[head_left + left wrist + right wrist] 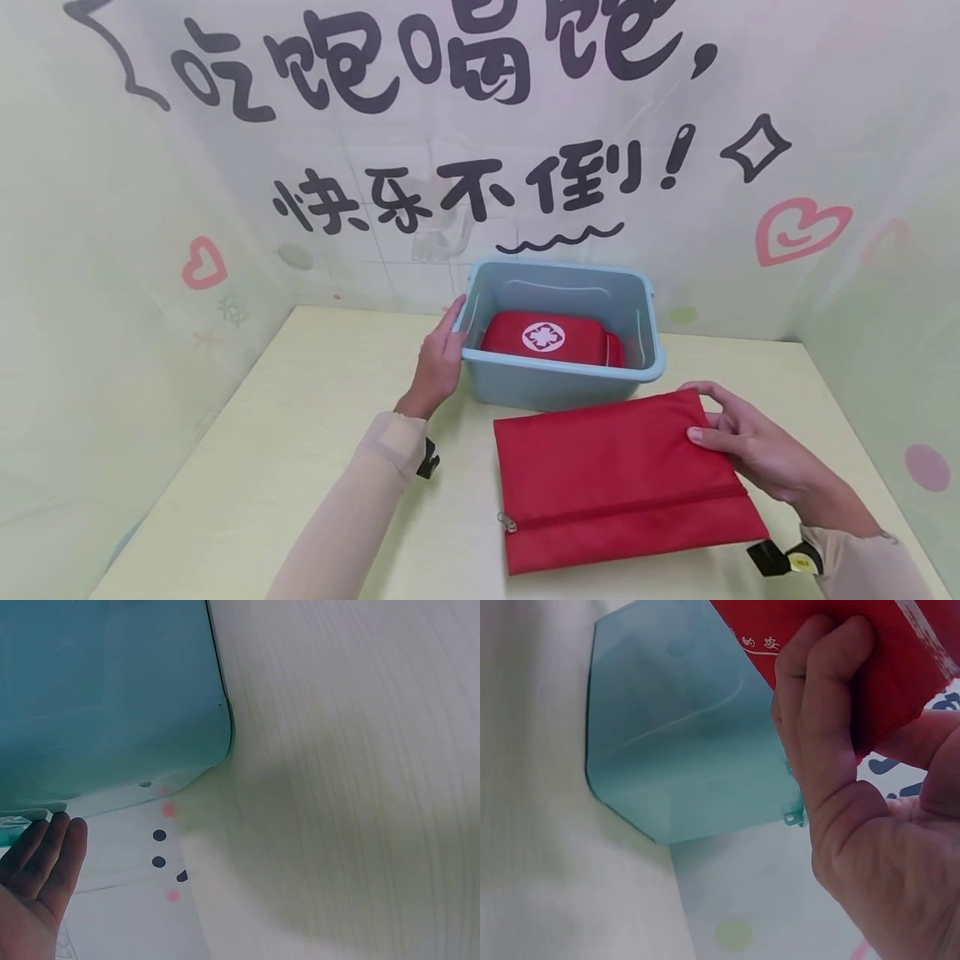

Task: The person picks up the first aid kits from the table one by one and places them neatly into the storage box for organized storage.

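Note:
My left hand (441, 358) touches the left side of a light blue plastic bin (555, 385), fingers stretched along its rim; in the left wrist view the fingertips (58, 821) meet the rim's underside. Inside the bin lies a red case (506, 333) with a white round emblem, and another red piece shows at its right end. A flat red zippered pouch (600, 458) is held up in front of the bin. My right hand (765, 446) pinches its upper right edge, thumb on the near face and fingers behind. White lettering shows on its far face in the right wrist view.
The bin stands on a pale wood-grain table (315, 417), near its back edge. Behind rises a white printed backdrop (375, 275) with dark lettering and hearts, and similar sheets hang at both sides. Black straps circle both wrists.

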The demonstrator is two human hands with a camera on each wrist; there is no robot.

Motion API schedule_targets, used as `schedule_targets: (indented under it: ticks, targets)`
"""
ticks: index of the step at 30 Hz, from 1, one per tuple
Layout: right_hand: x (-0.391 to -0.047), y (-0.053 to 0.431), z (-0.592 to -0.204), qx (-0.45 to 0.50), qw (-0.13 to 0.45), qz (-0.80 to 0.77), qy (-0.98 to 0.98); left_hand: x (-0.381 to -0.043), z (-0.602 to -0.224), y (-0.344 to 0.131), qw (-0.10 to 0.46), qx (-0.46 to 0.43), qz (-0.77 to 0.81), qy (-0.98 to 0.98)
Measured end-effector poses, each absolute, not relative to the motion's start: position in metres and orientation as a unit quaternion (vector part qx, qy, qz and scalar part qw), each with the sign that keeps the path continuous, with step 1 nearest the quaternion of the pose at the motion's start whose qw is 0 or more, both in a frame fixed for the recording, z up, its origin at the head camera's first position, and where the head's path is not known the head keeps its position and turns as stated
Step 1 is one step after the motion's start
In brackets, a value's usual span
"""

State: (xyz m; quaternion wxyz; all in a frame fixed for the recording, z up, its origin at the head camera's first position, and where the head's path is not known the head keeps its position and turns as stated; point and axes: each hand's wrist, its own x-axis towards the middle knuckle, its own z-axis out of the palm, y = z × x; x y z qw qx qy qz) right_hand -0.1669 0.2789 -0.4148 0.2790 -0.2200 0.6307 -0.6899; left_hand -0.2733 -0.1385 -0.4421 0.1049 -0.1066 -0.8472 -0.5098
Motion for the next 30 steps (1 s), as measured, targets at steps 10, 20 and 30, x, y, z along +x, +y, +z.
schedule_targets:
  ticks: [10,20,30]
  targets:
    - [-0.169,0.282,-0.397,-0.218,0.243,-0.688,0.648,-0.272,-0.441,-0.139,0.109,-0.109,-0.512,-0.845]
    - [-0.18,0.276,-0.378,-0.154,0.2,-0.709,0.658,-0.272,-0.443,-0.141,0.128,-0.12,-0.509,-0.842]
    - [-0.192,0.265,-0.369,-0.078,0.159,-0.748,0.639,-0.274,-0.445,-0.139,0.132,-0.129,-0.507,-0.842]
